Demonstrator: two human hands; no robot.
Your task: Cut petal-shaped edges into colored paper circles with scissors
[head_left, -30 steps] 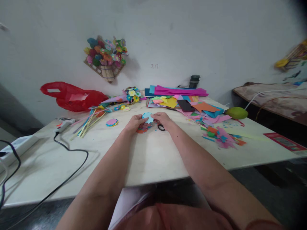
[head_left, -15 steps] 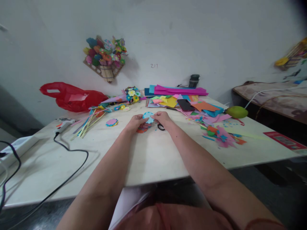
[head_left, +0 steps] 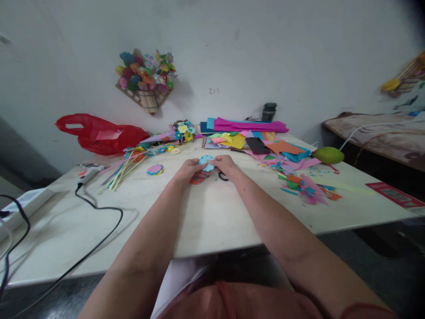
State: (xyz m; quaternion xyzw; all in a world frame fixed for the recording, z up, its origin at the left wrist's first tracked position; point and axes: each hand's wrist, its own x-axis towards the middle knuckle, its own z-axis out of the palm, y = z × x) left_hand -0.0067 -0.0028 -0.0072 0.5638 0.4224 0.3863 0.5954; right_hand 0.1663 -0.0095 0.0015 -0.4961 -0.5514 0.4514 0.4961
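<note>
Between my two hands is a light blue paper flower cutout (head_left: 206, 163), round with a scalloped edge, held above the table. My left hand (head_left: 188, 171) pinches its left side with the thumb on top. Fingers of my right hand (head_left: 224, 165) are closed on its right edge. Under my left hand lies an orange paper piece (head_left: 196, 180), partly hidden. The black handle of what looks like scissors (head_left: 223, 176) shows beneath my right hand. Farther left, a stack of flower cutouts (head_left: 155, 169), pink on top, rests on the table.
Left are paper strips (head_left: 120, 173), a red plastic bag (head_left: 99, 135), a glue gun (head_left: 89, 173) and its cable. Coloured paper sheets (head_left: 249, 126), a phone (head_left: 257, 145), scraps (head_left: 308, 189) and a green fruit (head_left: 328, 155) lie right. A flower basket (head_left: 148, 101) hangs on the wall.
The blue cutout has shifted very slightly to the right and seems a little turned or bent between my fingers. Both hands keep their grip; the rest stays in place.
</note>
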